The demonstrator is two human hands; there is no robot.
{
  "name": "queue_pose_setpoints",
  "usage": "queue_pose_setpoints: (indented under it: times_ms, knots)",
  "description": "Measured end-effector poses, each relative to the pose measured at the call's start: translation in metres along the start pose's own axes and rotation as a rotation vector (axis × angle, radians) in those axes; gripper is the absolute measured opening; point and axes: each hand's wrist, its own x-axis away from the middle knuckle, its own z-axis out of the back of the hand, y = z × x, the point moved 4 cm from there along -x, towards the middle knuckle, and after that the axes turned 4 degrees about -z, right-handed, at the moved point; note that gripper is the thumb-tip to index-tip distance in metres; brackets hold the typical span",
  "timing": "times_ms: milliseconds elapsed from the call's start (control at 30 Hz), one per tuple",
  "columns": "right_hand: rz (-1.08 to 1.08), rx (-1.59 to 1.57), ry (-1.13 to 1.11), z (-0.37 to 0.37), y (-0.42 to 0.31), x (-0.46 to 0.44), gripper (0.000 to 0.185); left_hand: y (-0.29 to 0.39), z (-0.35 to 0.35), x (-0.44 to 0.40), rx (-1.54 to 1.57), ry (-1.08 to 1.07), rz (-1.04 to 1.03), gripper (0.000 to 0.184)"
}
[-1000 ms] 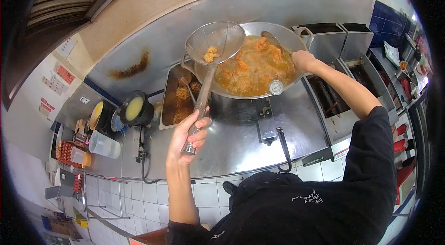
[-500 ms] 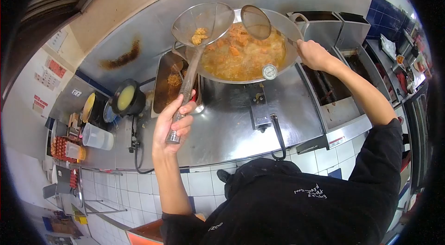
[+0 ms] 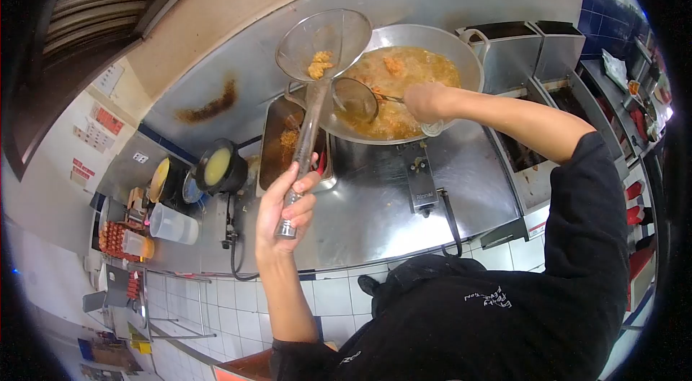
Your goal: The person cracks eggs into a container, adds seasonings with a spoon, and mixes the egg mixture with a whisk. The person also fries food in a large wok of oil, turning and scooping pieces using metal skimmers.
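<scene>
Your left hand (image 3: 287,211) grips the wire strainer (image 3: 324,46), fried pieces (image 3: 320,65) inside, above the steel tray (image 3: 272,137). Your right hand (image 3: 429,103) clenches the ladle (image 3: 355,100), its bowl at the left of the oil-filled wok (image 3: 470,72).

Steel counter (image 3: 375,215), metal tray (image 3: 271,154), plastic tub (image 3: 174,226)
</scene>
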Motion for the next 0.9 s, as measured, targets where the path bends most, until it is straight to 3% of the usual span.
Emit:
queue_pose_setpoints:
  times_ms: [167, 233, 300, 400, 533, 700, 733, 800, 900]
  knots:
    - [-0.023, 0.138, 0.019, -0.013, 0.009, -0.045, 0.027, -0.008, 0.009, -0.005, 0.017, 0.027, -0.002, 0.045]
    - [-0.066, 0.14, 0.014, -0.026, 0.024, -0.064, 0.027, -0.012, 0.011, -0.004, -0.133, 0.09, 0.001, 0.035]
    - [-0.021, 0.106, 0.19, -0.035, 0.041, -0.078, 0.021, -0.017, 0.02, -0.005, -0.15, 0.086, 0.002, 0.034]
    - [-0.076, -0.041, 0.034, -0.027, 0.056, -0.081, 0.023, -0.028, 0.033, -0.006, -0.194, 0.101, -0.007, 0.034]
    - [-0.105, -0.112, 0.084, -0.016, 0.085, -0.049, 0.027, -0.038, 0.036, -0.005, -0.212, 0.14, -0.023, 0.037]
    - [-0.237, -0.43, 0.11, -0.011, 0.12, 0.005, 0.027, -0.039, 0.047, -0.003, -0.612, 0.286, 0.058, 0.024]
    - [-0.24, -0.429, 0.109, -0.022, 0.129, 0.002, 0.027, -0.037, 0.05, -0.002, -0.768, 0.328, 0.101, 0.02]
    - [-0.101, -0.402, 0.33, -0.034, 0.138, -0.002, 0.029, -0.035, 0.058, -0.005, -0.826, 0.325, 0.124, 0.02]
    - [-0.151, -0.358, 0.338, -0.034, 0.137, 0.005, 0.027, -0.032, 0.062, -0.008, -0.868, 0.307, 0.148, 0.02]
